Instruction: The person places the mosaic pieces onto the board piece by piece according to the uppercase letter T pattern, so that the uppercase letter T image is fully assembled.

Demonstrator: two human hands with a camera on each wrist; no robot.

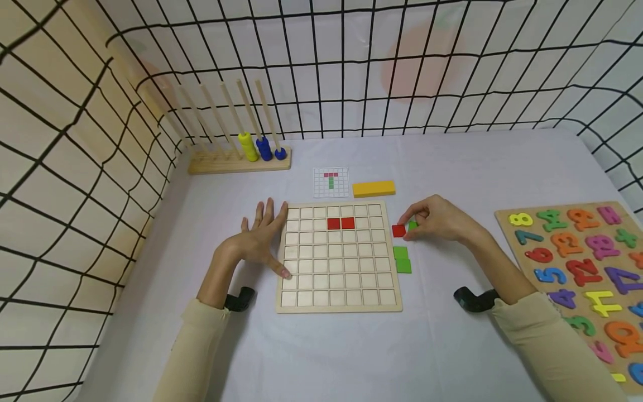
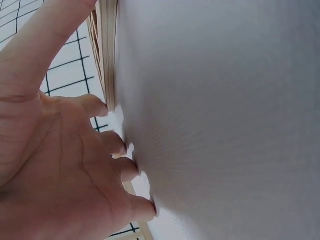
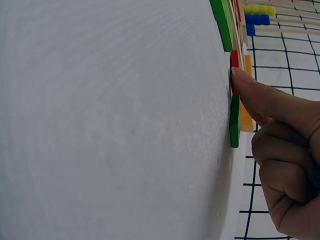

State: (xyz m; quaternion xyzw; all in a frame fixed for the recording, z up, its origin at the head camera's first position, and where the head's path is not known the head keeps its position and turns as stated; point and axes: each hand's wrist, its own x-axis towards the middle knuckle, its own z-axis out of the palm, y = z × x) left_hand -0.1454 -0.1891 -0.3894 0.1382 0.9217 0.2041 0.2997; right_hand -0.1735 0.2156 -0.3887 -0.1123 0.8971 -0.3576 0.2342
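Observation:
A wooden grid board (image 1: 322, 309) lies on the white table, with two red square tiles (image 1: 334, 224) side by side in its second row. My left hand (image 1: 256, 240) is spread along the board's left edge, thumb over the rim and fingertips down on the table in the left wrist view. To the right of the board, my right hand (image 1: 437, 219) pinches a red tile (image 1: 398, 231) between thumb and index finger, low at the table. A green tile (image 1: 412, 225) sits right behind that tile, partly hidden by the fingers. Two more green tiles (image 1: 403, 266) lie nearer me.
A pattern card (image 1: 331, 182) showing a red and green T lies behind the board, beside a yellow block (image 1: 374, 188). A peg abacus (image 1: 221, 163) with beads stands back left. A letter-and-number puzzle board (image 1: 507, 223) lies at right. Black wire mesh (image 1: 343, 72) surrounds the table.

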